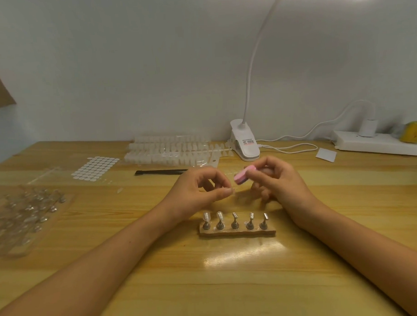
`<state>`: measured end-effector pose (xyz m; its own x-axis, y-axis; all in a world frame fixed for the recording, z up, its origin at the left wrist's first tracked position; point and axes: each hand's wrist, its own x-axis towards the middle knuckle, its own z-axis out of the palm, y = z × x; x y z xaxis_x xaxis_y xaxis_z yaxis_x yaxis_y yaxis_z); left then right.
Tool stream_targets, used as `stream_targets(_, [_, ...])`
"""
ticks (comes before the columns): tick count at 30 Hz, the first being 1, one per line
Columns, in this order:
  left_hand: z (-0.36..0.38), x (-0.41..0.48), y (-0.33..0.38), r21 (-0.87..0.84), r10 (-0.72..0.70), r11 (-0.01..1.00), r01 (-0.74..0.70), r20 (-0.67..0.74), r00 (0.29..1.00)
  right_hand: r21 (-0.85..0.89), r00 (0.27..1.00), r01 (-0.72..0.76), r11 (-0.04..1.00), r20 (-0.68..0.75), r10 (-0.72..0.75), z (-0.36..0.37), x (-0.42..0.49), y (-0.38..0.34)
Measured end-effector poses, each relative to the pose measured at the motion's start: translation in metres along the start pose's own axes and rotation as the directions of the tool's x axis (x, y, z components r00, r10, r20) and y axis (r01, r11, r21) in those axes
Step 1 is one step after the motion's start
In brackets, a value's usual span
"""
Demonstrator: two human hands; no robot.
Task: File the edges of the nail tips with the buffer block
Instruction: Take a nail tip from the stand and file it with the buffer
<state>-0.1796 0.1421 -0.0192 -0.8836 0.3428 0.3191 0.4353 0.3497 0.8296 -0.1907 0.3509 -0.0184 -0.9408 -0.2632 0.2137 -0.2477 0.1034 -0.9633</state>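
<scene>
**Status:** filing under way, judged less than half done.

**Hands.** The left hand (199, 191) has its fingers curled, with thumb and forefinger pinching a clear tip (230, 192) above the desk (231, 287) at mid-scene. The right hand (278, 179) has its fingers closed round a pink buffer (241, 176), whose free end points left toward the tip. Buffer and tip sit just beside each other. Contact cannot be confirmed, as the tip is small and transparent.

**Stand.** The stand (237, 230) lies on the near side of both hands and has five pegs. The two left pegs carry mounted tips (206, 216). The three right pegs (251, 216) are bare.

**Done.** Two tips are in place on the stand. If mounting follows filing, these are finished, but their edges are too small to check.

**Left.** The held tip is judged to be the third of five. Its edge condition cannot be read. Three bare pegs suggest this tip and two more remain to be filed.

**Stock.** Strips (174, 149) of unused tips lie at the far side of the desk. One loose piece (120, 190), possibly a tip, lies left of the left hand.

**Other items.** A sticker sheet (94, 167) lies far left and a black tool (160, 171) lies just beyond the left hand. A clip lamp (244, 142) stands far right of centre.
</scene>
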Motion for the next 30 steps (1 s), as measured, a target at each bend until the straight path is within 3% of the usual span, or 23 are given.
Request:
stream_targets(1, [0.0000, -0.0002, 0.0000, -0.005, -0.003, 1.000, 0.003, -0.005, 1.000, -0.007, 1.000, -0.006, 1.000, -0.003, 0.006, -0.0008, 0.0002, -0.0009])
stream_targets(4, [-0.0020, 0.0001, -0.0012, -0.050, -0.033, 0.998, 0.031, -0.042, 0.999, -0.183, 0.985, 0.037, 0.982, 0.175, -0.004, 0.0064, -0.0015, 0.0011])
stream_targets(8, [0.0004, -0.0004, 0.0013, -0.006, -0.020, 1.000, 0.020, 0.013, 1.000, -0.019, 1.000, 0.024, 1.000, -0.019, -0.024, 0.0016, -0.0009, -0.0009])
stream_targets(12, [-0.0029, -0.0003, 0.0006, -0.051, -0.028, 0.998, 0.026, -0.037, 0.999, -0.197, 0.987, 0.025, 0.980, 0.160, 0.007, 0.0080, -0.0023, -0.0004])
stream_targets(16, [-0.0003, -0.0008, 0.0026, -0.001, -0.010, 1.000, 0.010, 0.009, 1.000, -0.001, 1.000, 0.018, 1.000, 0.006, -0.018, 0.0019, -0.0023, -0.0019])
stream_targets(20, [-0.0025, -0.0001, 0.0006, -0.029, -0.040, 0.999, 0.039, -0.034, 0.999, -0.177, 0.985, 0.012, 0.984, 0.170, 0.018, 0.0075, -0.0027, -0.0010])
stream_targets(24, [0.0000, -0.0011, 0.0022, 0.024, -0.016, 1.000, 0.016, 0.013, 1.000, -0.008, 1.000, -0.006, 1.000, -0.022, 0.006, 0.0020, -0.0016, -0.0035])
stream_targets(25, [0.0001, -0.0010, 0.0021, 0.014, -0.020, 1.000, 0.020, 0.006, 1.000, -0.008, 1.000, -0.022, 1.000, -0.022, 0.022, 0.0013, -0.0012, -0.0043])
stream_targets(28, [-0.0024, 0.0001, 0.0003, -0.022, -0.048, 0.999, 0.047, -0.038, 0.998, -0.170, 0.987, -0.023, 0.985, 0.155, 0.050, 0.0067, -0.0026, -0.0017])
stream_targets(30, [-0.0021, 0.0000, 0.0001, -0.001, -0.044, 0.999, 0.044, -0.024, 0.999, -0.112, 0.994, -0.016, 0.994, 0.107, 0.028, 0.0073, -0.0025, -0.0029])
